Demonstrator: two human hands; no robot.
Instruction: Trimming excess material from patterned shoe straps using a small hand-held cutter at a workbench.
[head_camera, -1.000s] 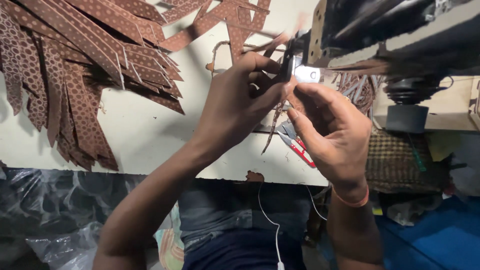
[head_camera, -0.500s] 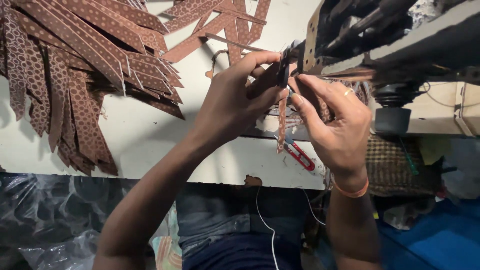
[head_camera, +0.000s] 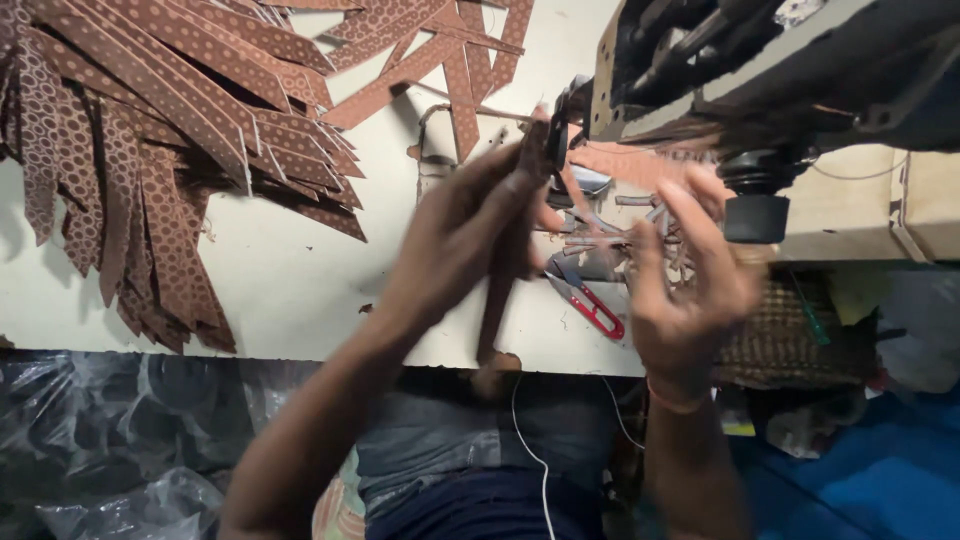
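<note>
A long brown patterned strip of cut material (head_camera: 497, 290) hangs from the left hand (head_camera: 462, 235), running from the fingers near the dark sewing machine head (head_camera: 760, 70) down over the edge of the pale worktable (head_camera: 300, 290) — its lower end dangles just past that edge. The left hand is closed around the strip's upper part, though motion blur hides the exact grip. The right hand (head_camera: 690, 280) hovers just beside it with fingers spread wide, holding nothing that can be made out. Between the two hands lies a pair of red-handled thread snips (head_camera: 590, 305) on the table. Further left, a large heap of similar brown dotted strips (head_camera: 170, 150) fans across the tabletop — well apart from both hands.
</note>
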